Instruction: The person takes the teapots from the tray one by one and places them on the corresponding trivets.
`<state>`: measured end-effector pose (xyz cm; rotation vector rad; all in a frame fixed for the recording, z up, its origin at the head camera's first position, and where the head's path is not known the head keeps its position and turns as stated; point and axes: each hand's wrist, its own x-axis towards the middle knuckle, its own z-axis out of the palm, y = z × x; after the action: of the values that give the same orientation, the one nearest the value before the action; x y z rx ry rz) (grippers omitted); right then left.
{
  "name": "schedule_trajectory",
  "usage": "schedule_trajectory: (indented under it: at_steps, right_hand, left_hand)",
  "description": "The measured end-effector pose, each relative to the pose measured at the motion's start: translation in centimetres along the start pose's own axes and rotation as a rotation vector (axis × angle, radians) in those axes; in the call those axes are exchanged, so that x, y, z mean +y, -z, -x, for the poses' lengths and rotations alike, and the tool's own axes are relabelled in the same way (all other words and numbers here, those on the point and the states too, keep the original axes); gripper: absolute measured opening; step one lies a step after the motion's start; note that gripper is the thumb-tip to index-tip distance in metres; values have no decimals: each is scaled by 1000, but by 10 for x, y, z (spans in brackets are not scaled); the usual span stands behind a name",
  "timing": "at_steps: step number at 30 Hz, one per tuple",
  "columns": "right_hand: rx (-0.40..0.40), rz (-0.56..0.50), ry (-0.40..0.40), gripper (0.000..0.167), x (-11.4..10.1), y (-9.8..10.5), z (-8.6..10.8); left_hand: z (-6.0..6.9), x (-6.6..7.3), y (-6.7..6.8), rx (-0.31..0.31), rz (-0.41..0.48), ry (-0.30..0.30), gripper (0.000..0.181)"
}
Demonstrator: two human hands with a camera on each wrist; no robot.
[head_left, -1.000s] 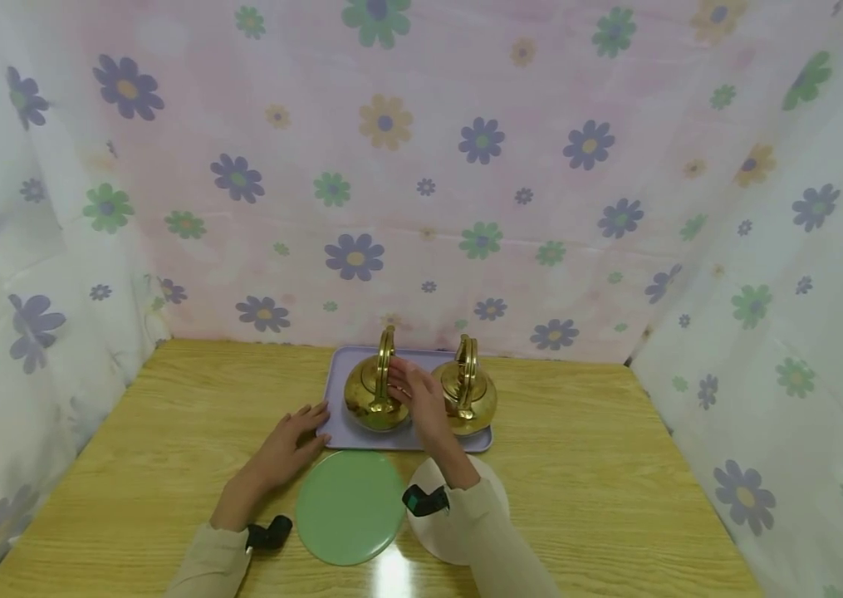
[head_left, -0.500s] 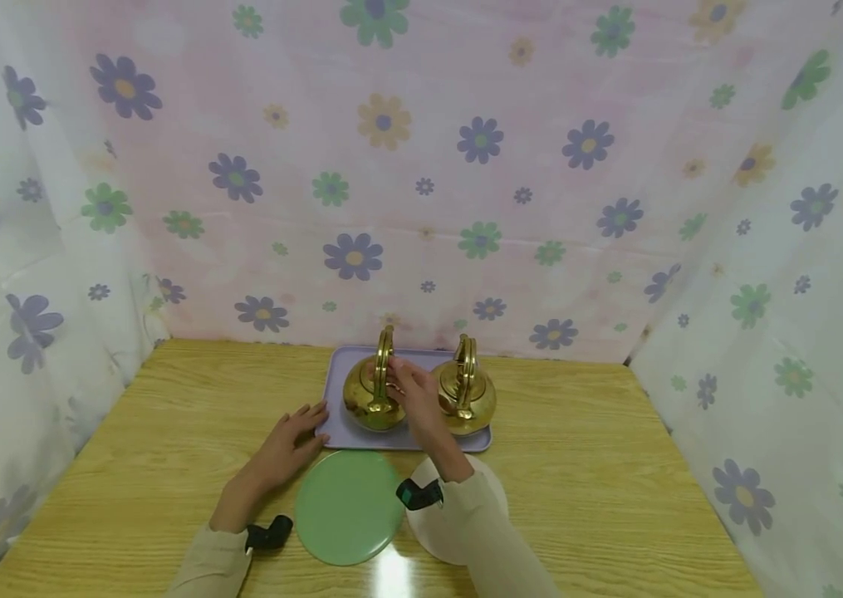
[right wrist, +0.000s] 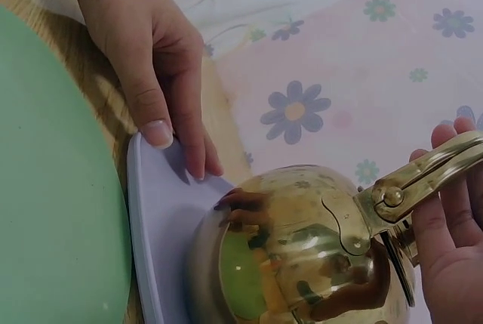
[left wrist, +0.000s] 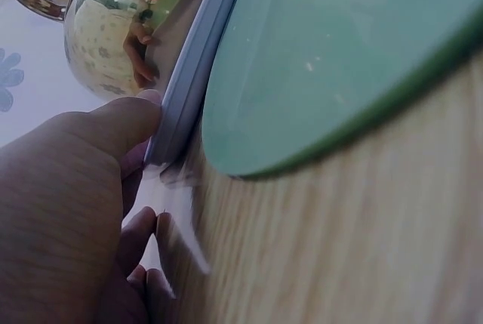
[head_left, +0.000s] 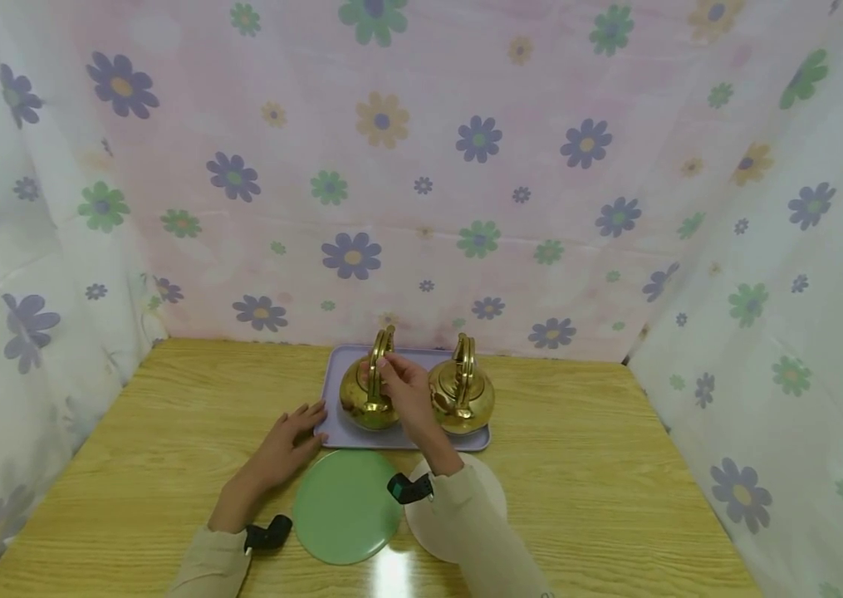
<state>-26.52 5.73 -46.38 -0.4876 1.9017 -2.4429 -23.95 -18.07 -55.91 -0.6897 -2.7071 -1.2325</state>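
Gripping left brass kettle point(head_left: 354, 404) by the handle point(right wrist: 432, 180) with right hand point(head_left: 410, 399) — fingers bent round it. Located on purple tray point(head_left: 340, 358), near second kettle point(head_left: 482, 400). Touching tray's near-left edge with left hand point(head_left: 288, 440) — fingers mostly straight, loosely spread, near green plate point(head_left: 346, 507).

The left hand point(head_left: 282, 448) lay palm down, fingers extended ahead, thumb (set a little apart) on its inner side. Forward and to its right, the right hand point(head_left: 409, 403) was raised higher with bent fingers, its forearm point(head_left: 443, 453) slanting back behind it.
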Motion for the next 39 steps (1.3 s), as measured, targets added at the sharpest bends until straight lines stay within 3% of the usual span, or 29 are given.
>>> schedule_trajectory:
  at_steps: [9,18,39]
  right_hand:
    - [29,41,6,30,1,-2,-2]
    - [24,98,73,33,2,0,0]
    - [135,194,166,27,6,-11,4]
  left_hand:
    - [1,3,1,7,9,-1,48]
    - [1,3,0,17,14,-6,47]
    - [2,-1,-2,28,33,-20,48]
